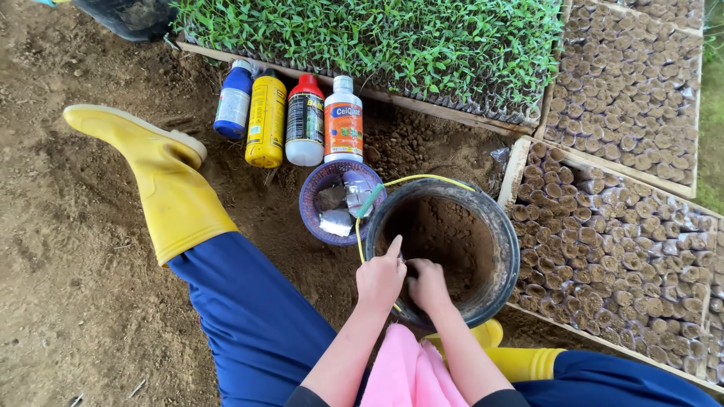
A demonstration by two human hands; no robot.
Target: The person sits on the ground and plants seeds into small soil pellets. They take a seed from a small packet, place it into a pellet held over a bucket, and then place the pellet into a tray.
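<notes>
Both hands, left hand [379,277] and right hand [427,285], pinch something too small to identify (fingers closed together) at the near rim of the black bucket [504,234] of soil; better to work slowly over it

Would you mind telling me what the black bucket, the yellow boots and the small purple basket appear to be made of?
Black bucket: likely plastic or rubber, matte, dusty rim, thick wall.
Yellow boots: rubber or PVC by their look, smooth with a slight sheen.
Purple basket: seemingly moulded plastic, slotted wall.
</notes>
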